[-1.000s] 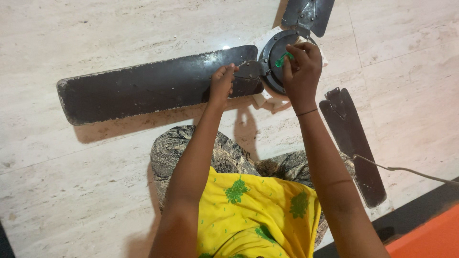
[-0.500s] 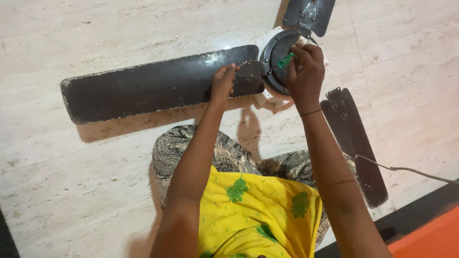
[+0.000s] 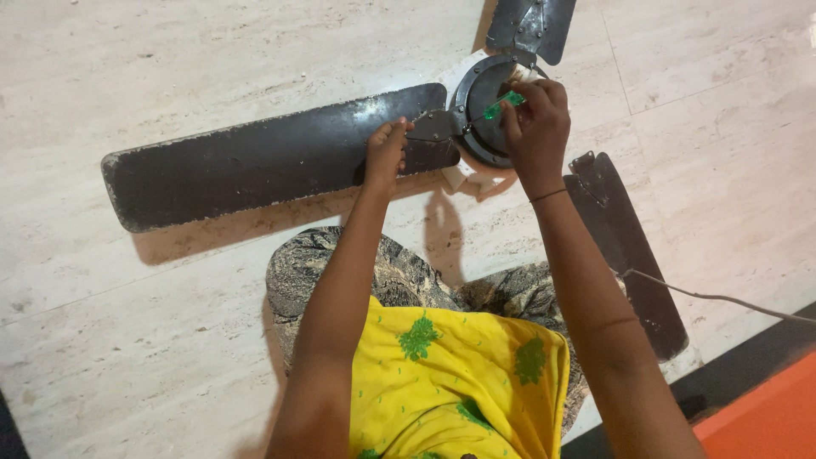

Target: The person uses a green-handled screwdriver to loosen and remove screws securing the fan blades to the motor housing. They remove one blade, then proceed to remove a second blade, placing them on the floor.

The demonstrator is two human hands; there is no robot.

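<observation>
Your left hand (image 3: 385, 153) clamped the long dark metal fan blade (image 3: 263, 157) while your right hand (image 3: 534, 127) gripped a green-handled screwdriver (image 3: 501, 104) at the round motor hub (image 3: 476, 119).

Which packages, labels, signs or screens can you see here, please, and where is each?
None in view: no package, label, sign or screen shows.
Only a dark ceiling fan on pale floor tiles, the left hand on one blade, the right hand holding a green-handled screwdriver.
</observation>
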